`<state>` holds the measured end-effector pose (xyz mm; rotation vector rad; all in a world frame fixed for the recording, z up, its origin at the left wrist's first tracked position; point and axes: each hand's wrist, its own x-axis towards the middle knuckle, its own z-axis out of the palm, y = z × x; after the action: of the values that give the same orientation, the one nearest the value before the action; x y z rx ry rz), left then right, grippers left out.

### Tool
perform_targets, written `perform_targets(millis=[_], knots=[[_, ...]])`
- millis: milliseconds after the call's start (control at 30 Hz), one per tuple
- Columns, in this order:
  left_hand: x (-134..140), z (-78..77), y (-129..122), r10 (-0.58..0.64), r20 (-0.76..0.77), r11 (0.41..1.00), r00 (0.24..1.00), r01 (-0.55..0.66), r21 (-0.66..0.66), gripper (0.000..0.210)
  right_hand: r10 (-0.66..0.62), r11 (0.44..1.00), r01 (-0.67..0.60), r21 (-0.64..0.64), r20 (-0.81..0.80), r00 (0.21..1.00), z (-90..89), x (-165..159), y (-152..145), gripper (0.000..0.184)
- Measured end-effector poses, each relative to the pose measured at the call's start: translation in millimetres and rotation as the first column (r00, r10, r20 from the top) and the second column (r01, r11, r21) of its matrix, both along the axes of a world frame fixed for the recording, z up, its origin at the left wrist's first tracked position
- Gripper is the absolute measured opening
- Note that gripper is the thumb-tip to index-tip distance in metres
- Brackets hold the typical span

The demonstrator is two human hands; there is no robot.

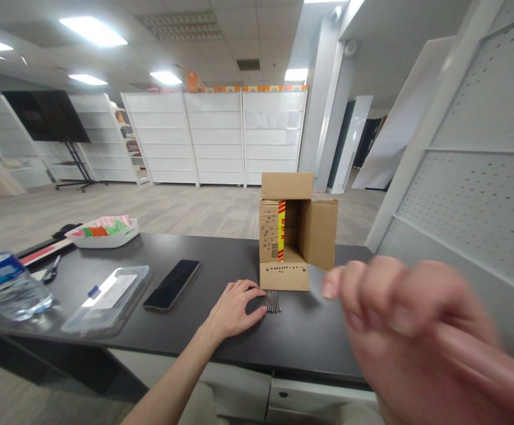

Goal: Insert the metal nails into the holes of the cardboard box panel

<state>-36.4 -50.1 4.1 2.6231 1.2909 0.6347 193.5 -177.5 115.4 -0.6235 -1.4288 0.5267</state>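
Note:
On the dark table, my left hand [236, 310] rests with thumb and forefinger spread. Their tips are at the left edge of a small row of thin metal nails [273, 301]. Close to the camera, blurred, my right hand [399, 307] is raised with its fingers curled around a smooth pinkish handle [482, 354]. The handle's far end runs out of view at the right. Just behind the nails stands an open cardboard box [269, 236], its opening facing me. Dark round dots show on its left side, and small holes on its lower flap [285, 277].
Left of my left hand lie a black phone [172, 285] and a clear plastic case [109, 298]. Farther left are a water bottle [9, 283] and a white tray [106, 237] of colourful items. A perforated white panel [469, 159] rises at the right.

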Motion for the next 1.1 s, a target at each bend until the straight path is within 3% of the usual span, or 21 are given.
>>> perform_targets(millis=[67, 100, 200, 300, 367, 467, 667, 1100], knots=[[1, -2.4, 2, 0.062, 0.034, 0.998, 0.997, -0.063, 0.024, 0.03, -0.031, 0.997, 0.027, -0.073, -0.045, 0.999, 0.0, -19, 41, 0.024], [1, -3.8, 3, 0.11, 0.056, 0.993, 0.992, -0.113, 0.043, 0.029, -0.065, 0.988, 0.068, -0.136, 0.027, 0.998, -8.3, -27, 60, 0.023], [1, -7.8, 7, 0.231, 0.104, 0.964, 0.967, -0.242, 0.107, 0.026, -0.142, 0.938, 0.222, -0.267, 0.289, 0.947, -55.4, -40, 99, 0.022], [0, -10.3, 8, 0.283, 0.104, 0.945, 0.954, -0.295, 0.14, 0.025, -0.177, 0.94, 0.303, -0.155, 0.536, 0.825, -102.3, -42, 112, 0.014], [0, -11.3, 9, 0.294, 0.102, 0.941, 0.95, -0.307, 0.142, 0.024, -0.189, 0.943, 0.32, -0.09, 0.648, 0.738, -118.6, -42, 112, 0.008], [0, -12.0, 9, 0.305, 0.114, 0.936, 0.946, -0.319, 0.148, 0.022, -0.189, 0.943, 0.328, -0.051, 0.73, 0.657, -123.4, -43, 106, 0.008], [0, -10.0, 7, 0.328, 0.135, 0.921, 0.935, -0.349, 0.175, 0.02, -0.183, 0.938, 0.345, -0.03, 0.803, 0.567, -120.5, -47, 100, 0.017], [-2, -6.4, 2, 0.364, 0.072, 0.923, 0.929, -0.37, 0.109, 0.019, -0.168, 0.941, 0.338, -0.02, 0.841, 0.514, -122.2, -48, 98, 0.026]])
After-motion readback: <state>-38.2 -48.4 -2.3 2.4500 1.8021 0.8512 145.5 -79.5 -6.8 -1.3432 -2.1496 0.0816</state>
